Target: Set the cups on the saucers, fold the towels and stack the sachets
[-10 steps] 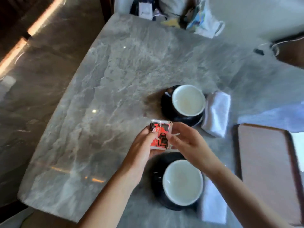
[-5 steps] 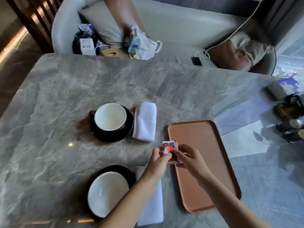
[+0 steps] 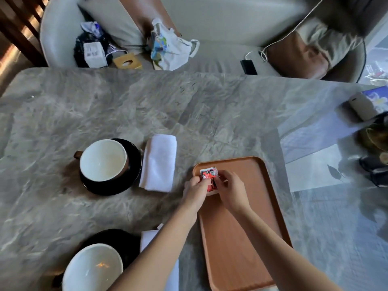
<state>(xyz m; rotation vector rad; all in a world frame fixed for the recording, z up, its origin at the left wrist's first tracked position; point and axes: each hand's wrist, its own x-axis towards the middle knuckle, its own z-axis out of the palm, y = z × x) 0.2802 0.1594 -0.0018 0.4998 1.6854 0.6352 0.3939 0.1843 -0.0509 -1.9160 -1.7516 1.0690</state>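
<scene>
My left hand (image 3: 195, 191) and my right hand (image 3: 230, 189) both hold a small stack of red and white sachets (image 3: 207, 175) at the far left corner of the orange tray (image 3: 237, 244). A white cup (image 3: 102, 160) sits on a black saucer (image 3: 135, 162) at centre left, with a folded white towel (image 3: 159, 162) to its right. A second white cup (image 3: 92, 267) rests on a black saucer (image 3: 117, 236) at the bottom left. Beside it lies another white towel (image 3: 147, 236), mostly hidden under my left forearm.
The grey marble table (image 3: 189, 106) spreads wide behind the cups. A beige sofa (image 3: 220, 28) beyond it holds bags, a tissue box and a charging cable. Small dark objects and a box (image 3: 363, 108) sit at the table's right end.
Both hands carried the sachet stack rightward from between the two cups and lowered it onto the tray's far left corner. The view swung to the right.
</scene>
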